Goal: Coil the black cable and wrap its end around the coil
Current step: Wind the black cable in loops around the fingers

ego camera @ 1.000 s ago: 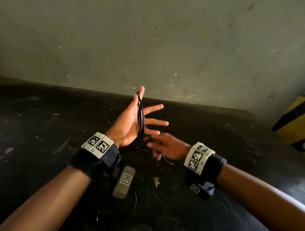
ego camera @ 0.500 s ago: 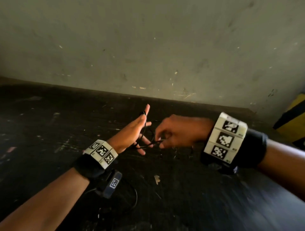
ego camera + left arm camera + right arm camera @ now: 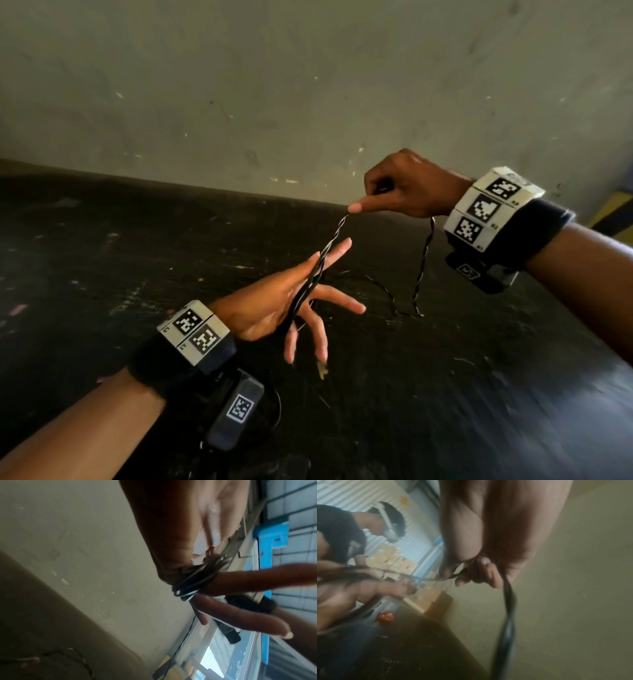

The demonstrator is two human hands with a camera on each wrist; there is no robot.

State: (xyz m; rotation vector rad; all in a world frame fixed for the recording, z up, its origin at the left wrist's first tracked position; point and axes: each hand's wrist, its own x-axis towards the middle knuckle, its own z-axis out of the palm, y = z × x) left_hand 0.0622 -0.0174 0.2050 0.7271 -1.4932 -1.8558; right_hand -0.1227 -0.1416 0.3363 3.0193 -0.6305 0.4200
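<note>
Dark, scuffed floor (image 3: pixel 102 260) lies under my hands. My left hand (image 3: pixel 274 301) is spread flat, the black cable (image 3: pixel 313 274) looped round its fingers; my right hand (image 3: pixel 404 192) pinches the cable's strand, raised beside it.

The head view is dim and soft, with a greenish cast on the wall (image 3: pixel 308 85). Below the wall the dark floor (image 3: pixel 102 257) swallows detail; its far right corner smears with motion blur, and the line where wall meets floor bows from lens distortion. In the left wrist view, daylight from the windows (image 3: pixel 231 655) beside the wall glares pale blue, and the palm is blurred. The right wrist view is the softest: everything is smeared, and the cable (image 3: pixel 509 608) against the wall is a dark streak.
</note>
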